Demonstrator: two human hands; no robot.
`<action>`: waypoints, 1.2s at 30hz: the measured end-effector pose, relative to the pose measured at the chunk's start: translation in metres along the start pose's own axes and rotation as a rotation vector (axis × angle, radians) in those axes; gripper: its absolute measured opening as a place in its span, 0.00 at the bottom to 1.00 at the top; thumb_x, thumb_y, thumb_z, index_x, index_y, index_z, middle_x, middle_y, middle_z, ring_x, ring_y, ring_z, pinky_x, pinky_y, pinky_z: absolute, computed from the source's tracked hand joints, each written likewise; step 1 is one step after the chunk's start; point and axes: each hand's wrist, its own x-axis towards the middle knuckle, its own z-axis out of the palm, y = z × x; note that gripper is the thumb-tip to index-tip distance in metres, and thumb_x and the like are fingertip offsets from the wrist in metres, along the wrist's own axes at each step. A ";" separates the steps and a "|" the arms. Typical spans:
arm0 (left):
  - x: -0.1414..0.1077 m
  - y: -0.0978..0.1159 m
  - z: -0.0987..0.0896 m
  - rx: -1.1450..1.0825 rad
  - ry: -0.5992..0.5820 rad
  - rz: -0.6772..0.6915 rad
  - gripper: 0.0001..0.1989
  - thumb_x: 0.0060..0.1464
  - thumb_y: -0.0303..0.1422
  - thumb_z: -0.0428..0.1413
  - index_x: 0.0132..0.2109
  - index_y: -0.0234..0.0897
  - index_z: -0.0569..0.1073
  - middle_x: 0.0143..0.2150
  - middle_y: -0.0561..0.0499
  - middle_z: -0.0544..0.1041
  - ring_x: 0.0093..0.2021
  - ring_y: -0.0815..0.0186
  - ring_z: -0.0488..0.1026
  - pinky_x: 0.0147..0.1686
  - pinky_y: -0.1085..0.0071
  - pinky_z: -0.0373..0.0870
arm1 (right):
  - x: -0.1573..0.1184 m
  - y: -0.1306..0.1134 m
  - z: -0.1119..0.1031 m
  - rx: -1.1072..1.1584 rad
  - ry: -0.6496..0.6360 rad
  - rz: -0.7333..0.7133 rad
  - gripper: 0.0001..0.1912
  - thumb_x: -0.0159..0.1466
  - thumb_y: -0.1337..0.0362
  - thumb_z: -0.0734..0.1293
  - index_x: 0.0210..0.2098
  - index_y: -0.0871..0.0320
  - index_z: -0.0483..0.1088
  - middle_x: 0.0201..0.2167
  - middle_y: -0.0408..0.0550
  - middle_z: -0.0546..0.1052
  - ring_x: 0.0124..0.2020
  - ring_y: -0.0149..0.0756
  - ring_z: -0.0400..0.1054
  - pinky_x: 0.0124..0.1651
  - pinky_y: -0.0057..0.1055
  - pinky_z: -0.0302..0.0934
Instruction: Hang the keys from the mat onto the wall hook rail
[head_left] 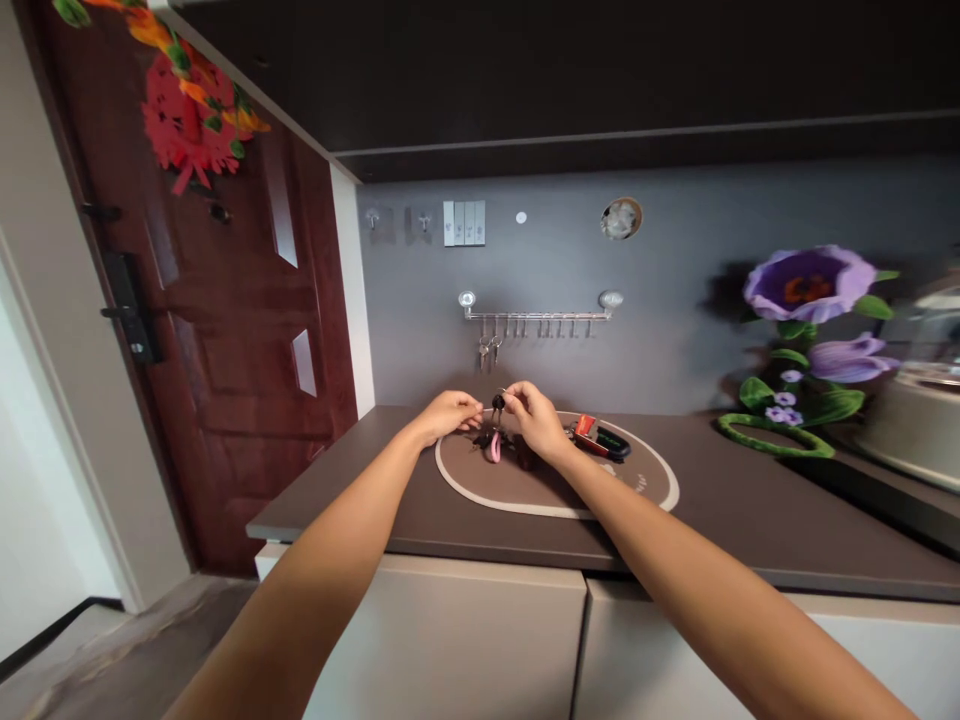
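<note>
My right hand (535, 418) pinches a ring with black-headed keys (498, 403) and holds it up over the oval brown mat (480, 492). Just left of these keys is my left hand (451, 414), its fingertips pressed together; whether anything small is between them I cannot make out. Below the hands, more dark keys and a pink loop (495, 447) lie on the mat. A dark case-like item (613, 444) and a red-orange item (586, 430) rest to the right of my right wrist. Two rings of keys (484, 352) hang on the wall rack (536, 317).
A dark cabinet (570, 70) overhangs the counter (720, 520). Purple fabric flowers (810, 285) stand at the right, beside a pale round appliance (919, 420). Along the left is a red-brown door (240, 400). Wall switches (464, 223) and hooks are above the rack.
</note>
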 end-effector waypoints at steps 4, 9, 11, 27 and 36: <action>0.002 -0.005 0.000 0.211 0.101 0.059 0.09 0.49 0.33 0.51 0.29 0.31 0.69 0.25 0.50 0.73 0.24 0.72 0.68 0.29 0.74 0.65 | 0.009 0.002 -0.002 0.051 0.051 0.054 0.09 0.58 0.58 0.57 0.30 0.58 0.61 0.26 0.43 0.67 0.29 0.31 0.62 0.36 0.30 0.58; -0.001 -0.001 -0.002 0.698 0.146 0.244 0.11 0.50 0.33 0.48 0.28 0.33 0.73 0.25 0.50 0.74 0.27 0.68 0.69 0.31 0.73 0.62 | 0.039 0.000 -0.005 0.190 0.120 0.137 0.08 0.55 0.59 0.60 0.28 0.58 0.61 0.26 0.43 0.67 0.27 0.29 0.62 0.33 0.29 0.61; -0.002 0.001 -0.001 0.759 0.137 0.275 0.12 0.50 0.32 0.47 0.30 0.33 0.74 0.27 0.49 0.75 0.28 0.67 0.69 0.30 0.73 0.61 | 0.055 0.002 -0.006 0.217 0.149 0.171 0.07 0.54 0.61 0.60 0.27 0.58 0.61 0.27 0.43 0.67 0.27 0.29 0.63 0.31 0.28 0.62; -0.008 0.007 0.000 0.887 0.074 0.350 0.14 0.53 0.33 0.45 0.33 0.33 0.75 0.28 0.48 0.75 0.28 0.68 0.67 0.29 0.74 0.58 | 0.125 0.005 0.004 0.300 0.389 0.494 0.05 0.57 0.69 0.60 0.25 0.62 0.65 0.19 0.42 0.69 0.19 0.23 0.62 0.22 0.20 0.58; -0.008 0.006 -0.001 0.912 0.066 0.357 0.14 0.53 0.33 0.45 0.33 0.34 0.75 0.30 0.48 0.76 0.29 0.67 0.68 0.29 0.74 0.59 | 0.131 0.010 0.009 0.274 0.449 0.575 0.06 0.55 0.69 0.61 0.23 0.63 0.66 0.16 0.42 0.68 0.17 0.23 0.61 0.21 0.19 0.57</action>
